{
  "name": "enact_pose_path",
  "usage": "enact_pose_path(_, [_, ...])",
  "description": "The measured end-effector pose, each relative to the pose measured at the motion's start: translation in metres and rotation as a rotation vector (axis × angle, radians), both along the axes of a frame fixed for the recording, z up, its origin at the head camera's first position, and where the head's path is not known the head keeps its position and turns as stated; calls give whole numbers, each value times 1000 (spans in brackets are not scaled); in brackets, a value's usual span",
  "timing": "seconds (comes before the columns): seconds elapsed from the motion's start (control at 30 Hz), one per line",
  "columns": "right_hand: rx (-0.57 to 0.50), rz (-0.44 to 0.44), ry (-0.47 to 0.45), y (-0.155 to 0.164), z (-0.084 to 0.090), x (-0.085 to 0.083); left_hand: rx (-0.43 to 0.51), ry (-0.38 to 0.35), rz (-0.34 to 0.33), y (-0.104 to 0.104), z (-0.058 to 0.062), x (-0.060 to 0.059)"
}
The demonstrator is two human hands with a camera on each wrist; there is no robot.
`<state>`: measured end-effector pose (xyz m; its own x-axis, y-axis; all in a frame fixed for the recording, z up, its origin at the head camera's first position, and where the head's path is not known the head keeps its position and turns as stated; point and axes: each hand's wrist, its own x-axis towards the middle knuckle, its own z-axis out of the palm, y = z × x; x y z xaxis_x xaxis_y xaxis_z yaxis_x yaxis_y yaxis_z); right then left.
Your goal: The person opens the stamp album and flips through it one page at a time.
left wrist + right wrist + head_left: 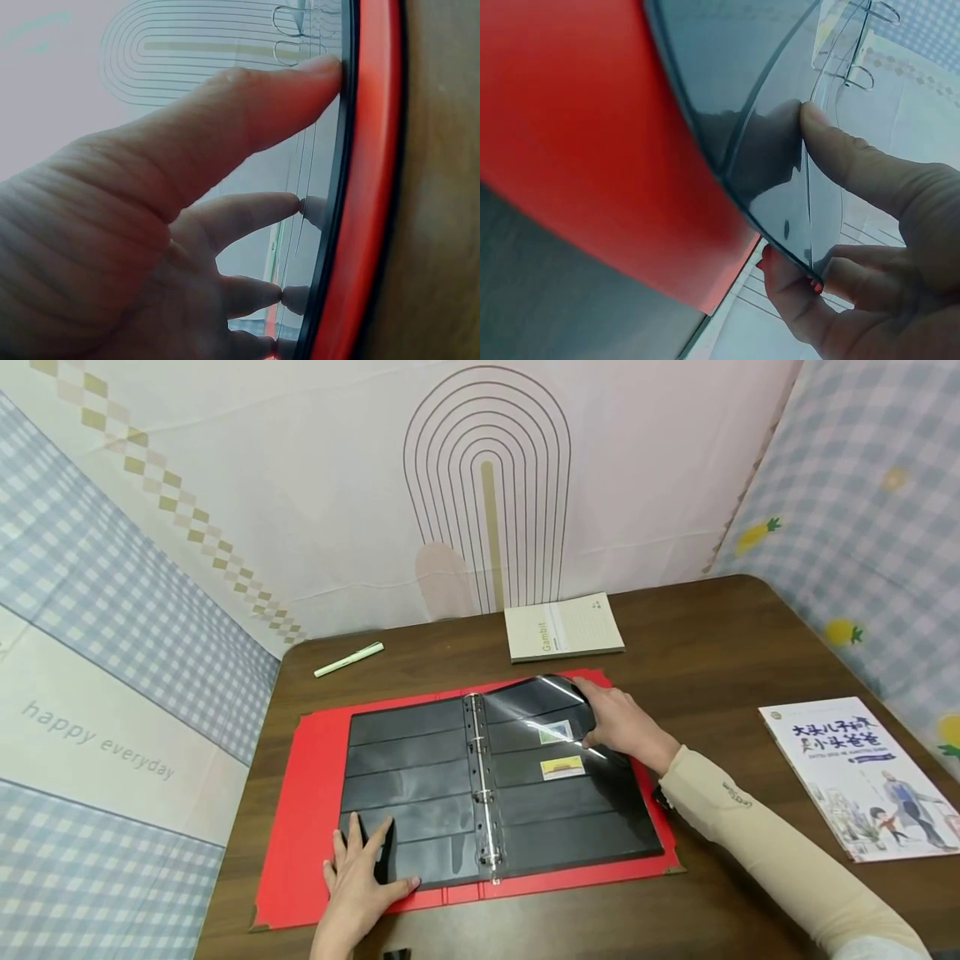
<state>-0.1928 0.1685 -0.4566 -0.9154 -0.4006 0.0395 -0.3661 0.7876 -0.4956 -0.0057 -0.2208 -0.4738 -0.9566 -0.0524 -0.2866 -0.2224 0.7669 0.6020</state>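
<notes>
A red ring-binder album lies spread on the table, black pocket pages on both sides of its metal rings. My left hand rests with fingers spread on the lower left of the left page; in the left wrist view its thumb reaches along the page edge. At the upper right, my right hand pinches the outer edge of the right page, which bends up there. The right wrist view has the thumb above the sheet, fingers below. Two stamps, one greenish and one yellow, sit in the right page's pockets.
Behind the album lie a pale green pen and a beige notebook. A white picture book lies on the right, beyond the right forearm. A small black object shows at the front edge. Patterned cloth hangs around the wooden table.
</notes>
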Motion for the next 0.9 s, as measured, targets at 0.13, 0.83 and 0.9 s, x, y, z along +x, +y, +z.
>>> enact_pose_path(0.13, [-19, -22, -49, 1, 3, -1, 6, -2, 1, 0, 0, 0])
enact_pose_path(0.83, [-153, -86, -217, 22, 33, 23, 30, -23, 25, 2, 0, -2])
enact_pose_path(0.9, [-158, -54, -213, 24, 35, 29, 30, -24, 24, 2, 0, -2])
